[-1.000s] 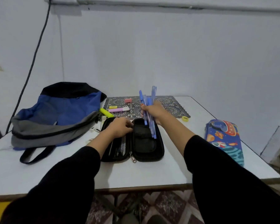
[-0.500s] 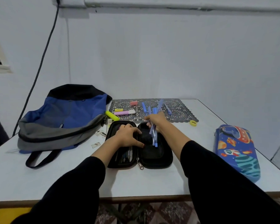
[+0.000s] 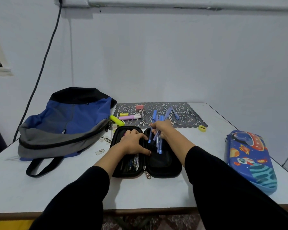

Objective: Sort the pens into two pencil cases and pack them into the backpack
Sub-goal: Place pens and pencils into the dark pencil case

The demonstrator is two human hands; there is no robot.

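Centre of the frame, the black pencil case (image 3: pixel 165 168) lies unzipped and flat on the white table (image 3: pixel 173 190), with pens already tucked into its left half. The right hand (image 3: pixel 162 128) has its fingers curled tight round a bundle of blue pens (image 3: pixel 158 144), caps pointing down into the right half and tails sticking up over the mat. The left hand (image 3: pixel 133 143) lies splayed across the case's left half, fingers fairly straight, thumb reaching over the spine, pinning it down and holding nothing. At left sits the blue and grey backpack (image 3: pixel 70 123), its strap trailing toward the table edge. At right is the space-print pencil case (image 3: pixel 249 161), well apart from the hands. Behind the case, the patterned mat (image 3: pixel 188 121) carries a pink eraser (image 3: pixel 139 106), a pink highlighter (image 3: pixel 130 117) and one loose blue pen (image 3: pixel 175 113). A yellow highlighter (image 3: pixel 117 120) lies at the mat's left edge and a yellow sharpener (image 3: pixel 202 128) at its right. Against a second ago, the bundle has dropped from standing tall to dipping into the case, and the left hand has spread toward the spine.
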